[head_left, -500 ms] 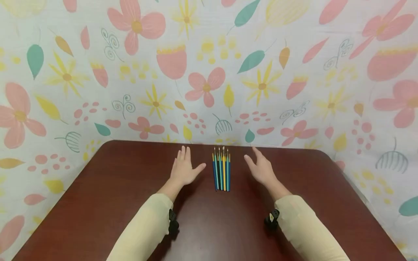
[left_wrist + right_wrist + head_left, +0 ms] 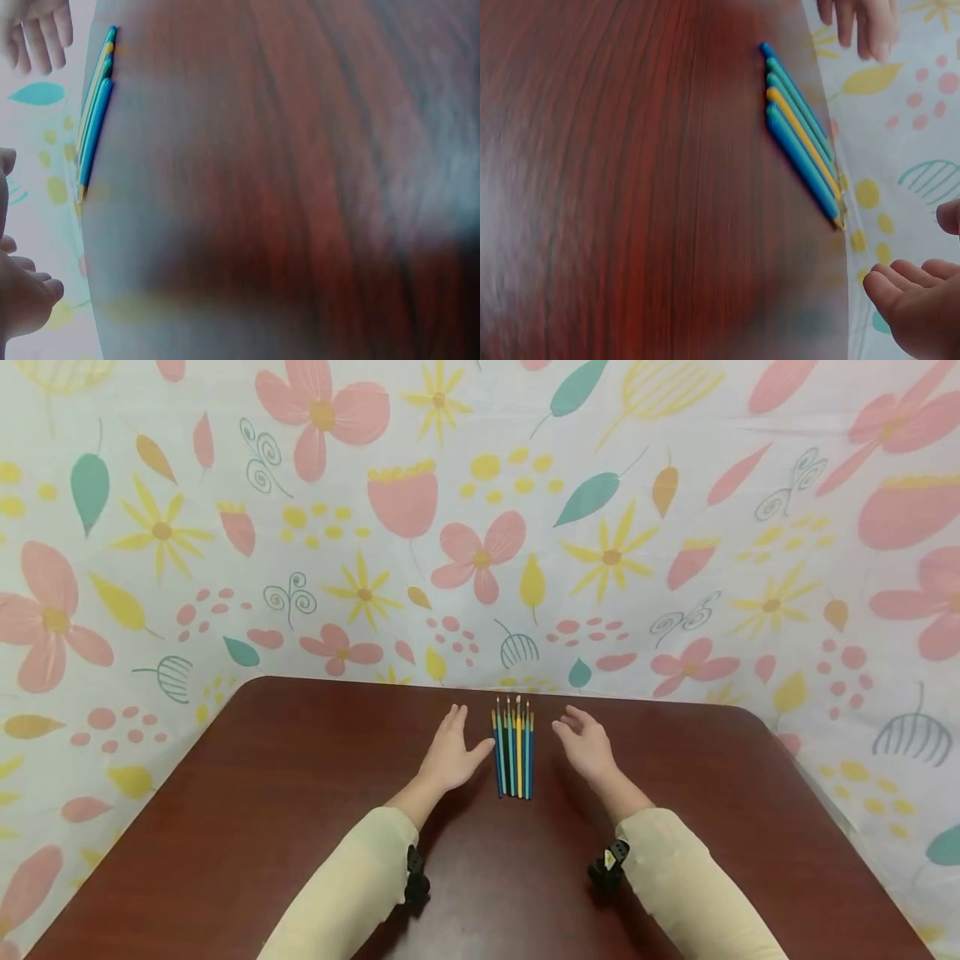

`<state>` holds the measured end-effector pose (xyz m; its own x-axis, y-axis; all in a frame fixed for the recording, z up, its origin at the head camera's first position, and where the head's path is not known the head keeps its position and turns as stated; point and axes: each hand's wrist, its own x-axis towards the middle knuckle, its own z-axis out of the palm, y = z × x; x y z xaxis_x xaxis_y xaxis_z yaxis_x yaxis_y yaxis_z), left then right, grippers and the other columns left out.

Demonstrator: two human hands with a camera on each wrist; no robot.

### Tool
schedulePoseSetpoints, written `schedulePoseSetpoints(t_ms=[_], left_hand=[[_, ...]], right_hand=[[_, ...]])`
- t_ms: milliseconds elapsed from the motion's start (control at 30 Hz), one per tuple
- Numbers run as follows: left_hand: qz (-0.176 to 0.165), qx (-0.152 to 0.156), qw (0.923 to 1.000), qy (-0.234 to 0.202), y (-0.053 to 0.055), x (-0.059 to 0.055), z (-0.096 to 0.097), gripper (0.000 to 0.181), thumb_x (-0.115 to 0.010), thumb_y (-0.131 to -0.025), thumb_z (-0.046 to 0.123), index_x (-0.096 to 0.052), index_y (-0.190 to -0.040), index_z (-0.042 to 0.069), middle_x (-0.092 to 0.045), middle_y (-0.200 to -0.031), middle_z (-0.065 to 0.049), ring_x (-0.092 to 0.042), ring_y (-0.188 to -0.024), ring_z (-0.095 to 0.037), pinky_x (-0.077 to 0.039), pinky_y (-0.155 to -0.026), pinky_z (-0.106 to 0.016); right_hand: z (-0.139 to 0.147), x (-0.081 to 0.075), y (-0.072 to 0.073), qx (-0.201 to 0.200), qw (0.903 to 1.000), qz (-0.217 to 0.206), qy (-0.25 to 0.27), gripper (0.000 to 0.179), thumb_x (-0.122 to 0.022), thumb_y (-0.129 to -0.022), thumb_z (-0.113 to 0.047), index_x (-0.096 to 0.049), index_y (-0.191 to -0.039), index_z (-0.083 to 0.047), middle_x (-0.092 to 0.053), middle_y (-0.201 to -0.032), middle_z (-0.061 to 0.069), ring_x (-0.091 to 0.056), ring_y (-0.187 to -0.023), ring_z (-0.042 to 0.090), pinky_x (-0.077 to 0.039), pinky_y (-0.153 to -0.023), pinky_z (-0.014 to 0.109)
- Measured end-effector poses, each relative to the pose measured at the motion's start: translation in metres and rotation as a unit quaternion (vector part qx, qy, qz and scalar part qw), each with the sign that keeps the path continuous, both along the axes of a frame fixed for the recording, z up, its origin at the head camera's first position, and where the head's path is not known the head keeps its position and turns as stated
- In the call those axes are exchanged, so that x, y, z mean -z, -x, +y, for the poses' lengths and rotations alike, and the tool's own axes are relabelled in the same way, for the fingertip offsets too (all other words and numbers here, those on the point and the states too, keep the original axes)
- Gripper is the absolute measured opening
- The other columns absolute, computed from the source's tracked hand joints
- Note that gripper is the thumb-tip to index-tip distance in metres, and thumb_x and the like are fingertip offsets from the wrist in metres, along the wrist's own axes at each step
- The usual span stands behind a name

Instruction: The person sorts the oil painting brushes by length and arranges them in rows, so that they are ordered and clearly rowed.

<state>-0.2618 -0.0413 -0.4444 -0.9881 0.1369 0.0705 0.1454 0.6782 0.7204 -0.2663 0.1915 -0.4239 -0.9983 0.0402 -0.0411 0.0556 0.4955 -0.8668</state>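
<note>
Several slim paintbrushes [image 2: 513,756] lie side by side on the table, bristles pointing to the wall; their handles are blue, teal, dark and yellow. Just left of the row is my left hand [image 2: 452,756], fingers extended and thumb reaching close to the outermost blue brush; whether it touches cannot be told. My right hand [image 2: 587,748] hovers to the right of the row, apart from it, its fingers slightly bent and holding nothing. In the right wrist view the brushes [image 2: 802,139] show in a slanted row, with the right hand [image 2: 922,307] below them.
The brown wooden table [image 2: 300,777] has a glossy top and rounded far corners. Behind it hangs a white cloth [image 2: 480,635] printed with flowers and leaves. A small black camera [image 2: 417,877] is strapped on the left wrist, another [image 2: 609,864] on the right.
My left hand has moved right, closer to the brushes. The right hand has come slightly left, its fingers a little more bent. The brushes keep their place on the table.
</note>
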Motion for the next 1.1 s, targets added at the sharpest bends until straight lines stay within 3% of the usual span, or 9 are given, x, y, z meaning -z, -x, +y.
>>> schedulePoseSetpoints(t_ms=[233,400,633,800,967,1100], left_hand=[[-0.015,-0.007,0.9975,-0.069,-0.005,0.010,0.017,0.073,-0.060,-0.091,0.038,-0.028,-0.149,0.006,-0.023,-0.156,-0.016,-0.027,-0.142,-0.033,-0.033,-0.113,-0.052],[-0.015,-0.022,0.9933,-0.113,-0.003,0.014,0.025,0.066,-0.061,-0.092,0.031,-0.034,-0.145,0.003,-0.032,-0.151,-0.018,-0.032,-0.139,-0.034,-0.034,-0.112,-0.053],[-0.008,-0.044,0.9853,-0.165,0.002,0.018,0.032,0.056,-0.059,-0.093,0.025,-0.041,-0.141,0.003,-0.044,-0.144,-0.016,-0.040,-0.134,-0.034,-0.041,-0.107,-0.052],[-0.009,-0.060,0.9729,-0.223,0.005,0.023,0.036,0.045,-0.061,-0.092,0.014,-0.051,-0.134,0.002,-0.054,-0.134,-0.018,-0.050,-0.126,-0.032,-0.048,-0.102,-0.045],[-0.027,-0.073,0.9617,-0.263,0.010,0.025,0.040,0.040,-0.063,-0.090,0.010,-0.057,-0.129,0.003,-0.060,-0.127,-0.017,-0.056,-0.120,-0.029,-0.052,-0.097,-0.041],[-0.041,-0.080,0.9596,-0.267,0.010,0.027,0.042,0.037,-0.064,-0.089,0.009,-0.060,-0.126,0.004,-0.062,-0.124,-0.016,-0.057,-0.118,-0.028,-0.053,-0.095,-0.040]], right_hand=[[-0.008,0.008,-0.006,0.008,0.9913,-0.051,0.121,0.062,-0.053,-0.097,-0.022,-0.024,-0.149,-0.003,-0.038,-0.147,0.022,-0.042,-0.133,0.035,-0.040,-0.109,0.048],[-0.016,0.010,-0.002,0.011,0.9831,-0.066,0.170,0.062,-0.053,-0.096,-0.018,-0.023,-0.149,-0.002,-0.037,-0.147,0.023,-0.041,-0.134,0.033,-0.039,-0.110,0.046],[-0.022,0.010,0.004,0.014,0.9749,-0.071,0.211,0.058,-0.047,-0.098,-0.009,-0.021,-0.149,0.000,-0.035,-0.147,0.026,-0.040,-0.133,0.037,-0.037,-0.111,0.048],[-0.025,0.012,0.006,0.018,0.9704,-0.088,0.224,0.060,-0.047,-0.097,-0.005,-0.018,-0.149,0.001,-0.033,-0.147,0.028,-0.039,-0.134,0.037,-0.037,-0.111,0.048],[-0.028,0.014,0.010,0.049,0.9721,-0.084,0.213,0.063,-0.055,-0.093,-0.007,-0.024,-0.148,0.001,-0.039,-0.144,0.027,-0.043,-0.132,0.035,-0.041,-0.108,0.047],[-0.031,0.018,0.014,0.078,0.9689,-0.091,0.216,0.064,-0.060,-0.091,-0.008,-0.029,-0.146,0.001,-0.044,-0.140,0.026,-0.049,-0.127,0.034,-0.043,-0.106,0.045]])
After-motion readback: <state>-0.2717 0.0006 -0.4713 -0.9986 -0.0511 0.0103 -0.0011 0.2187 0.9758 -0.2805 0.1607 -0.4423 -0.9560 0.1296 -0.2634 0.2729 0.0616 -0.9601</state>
